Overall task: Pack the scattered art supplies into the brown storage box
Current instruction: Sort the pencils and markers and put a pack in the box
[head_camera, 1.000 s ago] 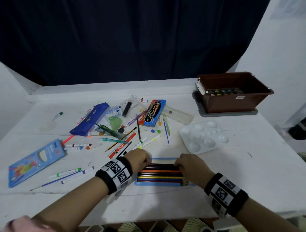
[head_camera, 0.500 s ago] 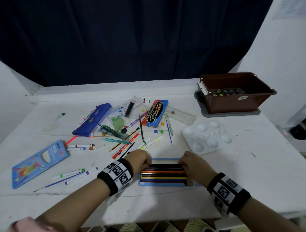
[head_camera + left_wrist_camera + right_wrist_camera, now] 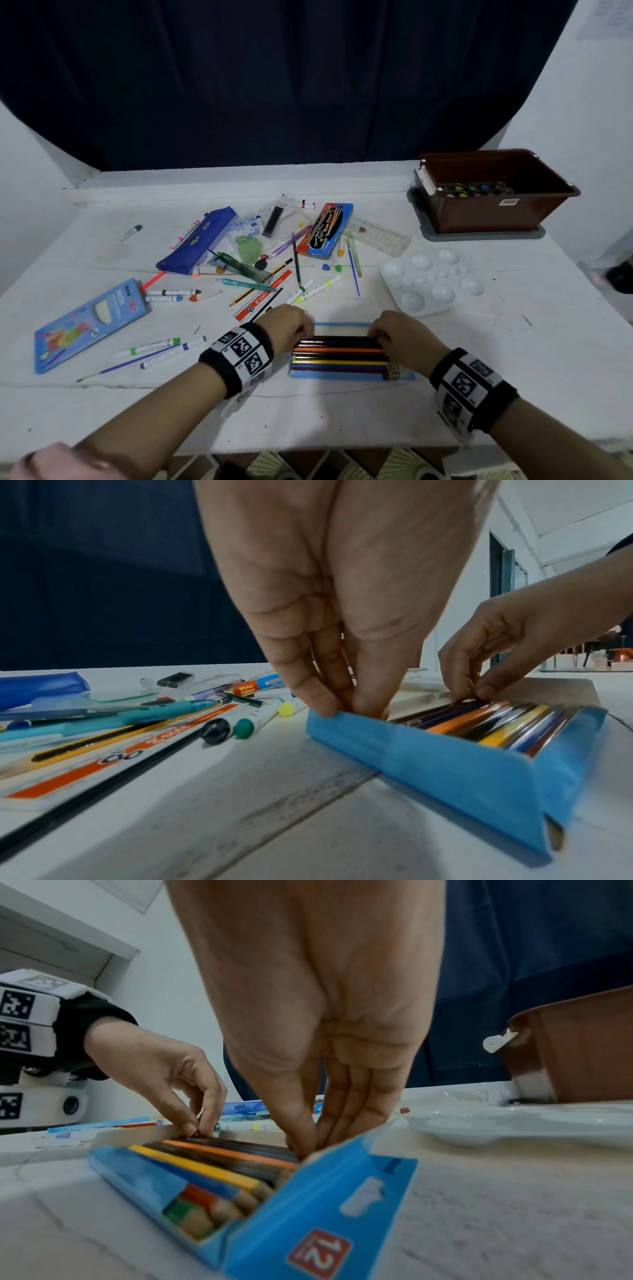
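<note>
- The pencil box [image 3: 342,375] is a thin blue card box, lying flat and open on the table [image 3: 342,421], close to the person.
- The pencils [image 3: 340,356] lie side by side in it. They are loose, so I think they will roll or slide out if the box tips.
- The box looks light and bendy. I think it will sag if lifted by one end, so holding both short ends, or closing the flap first, looks safest.
- The left hand [image 3: 286,325] is at the left end of the box. Its fingertips [image 3: 329,704] are bunched together and pinch a dark pencil at the far corner.
- The right hand [image 3: 399,337] is at the right end. Its fingertips [image 3: 304,1146] are also pressed together on the far pencils, near the open flap.
- So the box sits right between the two hands, under the fingertips. Most of the pencils lie on the near side of both grips.
- The brown box [image 3: 496,202] is well away, up and to the right of the right hand. A paint set already lies in it.
- A white paint tray [image 3: 431,281] lies between the right hand and the brown box.
- Many pens and markers [image 3: 318,287] lie just past the left hand, not yet packed.
</note>
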`<state>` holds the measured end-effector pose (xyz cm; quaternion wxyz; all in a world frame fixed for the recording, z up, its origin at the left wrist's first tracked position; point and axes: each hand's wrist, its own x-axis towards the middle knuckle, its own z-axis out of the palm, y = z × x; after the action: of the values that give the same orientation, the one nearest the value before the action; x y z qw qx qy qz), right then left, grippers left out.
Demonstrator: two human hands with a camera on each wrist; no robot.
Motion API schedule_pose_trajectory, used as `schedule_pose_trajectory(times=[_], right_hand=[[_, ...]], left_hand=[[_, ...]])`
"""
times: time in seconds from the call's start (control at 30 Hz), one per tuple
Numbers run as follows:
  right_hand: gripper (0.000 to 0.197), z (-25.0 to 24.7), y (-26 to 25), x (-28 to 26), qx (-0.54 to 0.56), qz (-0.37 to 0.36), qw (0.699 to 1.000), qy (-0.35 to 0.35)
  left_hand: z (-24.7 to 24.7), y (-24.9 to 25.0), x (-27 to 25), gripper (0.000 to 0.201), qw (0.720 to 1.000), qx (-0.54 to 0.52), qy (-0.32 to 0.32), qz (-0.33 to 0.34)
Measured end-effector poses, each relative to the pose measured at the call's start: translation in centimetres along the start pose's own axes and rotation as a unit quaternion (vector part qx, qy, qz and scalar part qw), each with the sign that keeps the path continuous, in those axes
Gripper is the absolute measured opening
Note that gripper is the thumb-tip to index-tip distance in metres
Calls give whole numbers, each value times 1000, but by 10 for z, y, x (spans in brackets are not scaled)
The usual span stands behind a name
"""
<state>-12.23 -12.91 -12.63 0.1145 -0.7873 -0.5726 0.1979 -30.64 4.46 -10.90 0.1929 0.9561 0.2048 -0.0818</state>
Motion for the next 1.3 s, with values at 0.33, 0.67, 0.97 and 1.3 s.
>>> schedule_pose_trajectory(times=[0.33,0.67,0.97,1.3], right_hand=[[28,-1,3,2,-4,-10,1000,-15],[21,-23,-28,35,18,-3,1000,10],[25,-11,-95,135,47,17,998,39],[23,12,-122,197,26,154,984,88]], left_hand=[[8,-6,-3,23,1000,-16,19,-9],[-8,-33,-9,22,991,-69,90,68],[-60,-127,-24,21,997,-39,64,-13],[-90,-232,-18,30,980,-62,124,-140]])
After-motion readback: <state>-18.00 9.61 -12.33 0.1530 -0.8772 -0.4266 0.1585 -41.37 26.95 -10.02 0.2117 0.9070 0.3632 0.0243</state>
